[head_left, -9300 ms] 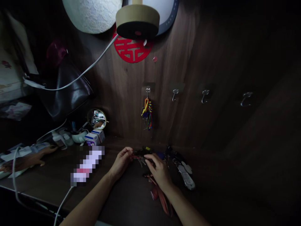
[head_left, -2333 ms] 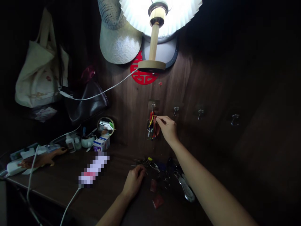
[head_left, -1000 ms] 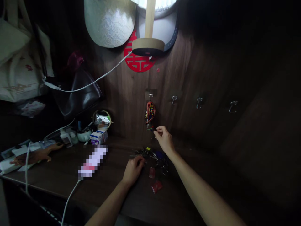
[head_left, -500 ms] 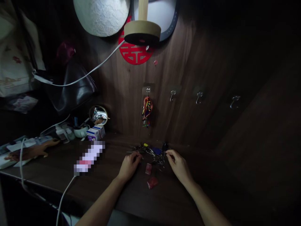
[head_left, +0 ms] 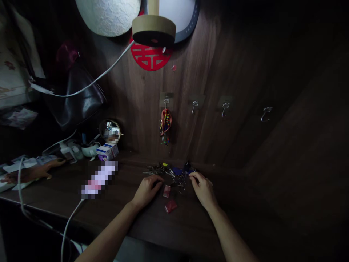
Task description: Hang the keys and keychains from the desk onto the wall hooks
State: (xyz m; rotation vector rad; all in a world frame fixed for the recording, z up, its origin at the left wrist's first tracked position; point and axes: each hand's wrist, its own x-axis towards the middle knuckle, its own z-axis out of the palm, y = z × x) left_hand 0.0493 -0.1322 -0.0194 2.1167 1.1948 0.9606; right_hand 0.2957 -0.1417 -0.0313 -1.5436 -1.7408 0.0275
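A heap of keys and key rings (head_left: 180, 179) lies on the dark wooden desktop near the back panel, with a blue tag (head_left: 177, 171) and a small yellow piece (head_left: 165, 165) among them. My left hand (head_left: 147, 189) rests at the heap's left front edge, fingers curled in toward the thumb; anything in them is hidden. On the right side, my right hand (head_left: 202, 187) pinches at the heap's edge, where something small and bluish shows by the fingertips, too dark to name. Two small red packets, one upper (head_left: 166, 191) and one lower (head_left: 171, 206), lie between my hands.
Several metal hooks line the panel; a colourful beaded bundle (head_left: 165, 123) hangs from the leftmost hook (head_left: 166, 100). At left are a round mirror (head_left: 109, 131), small boxes (head_left: 107, 152), bottles and a white cable (head_left: 65, 225). A lamp-like wooden disc (head_left: 154, 27) hangs overhead.
The view has shifted slightly, so everything sits a little further left and up. Beside my right fingertips a bluish piece now shows. Both hands stay at the heap.
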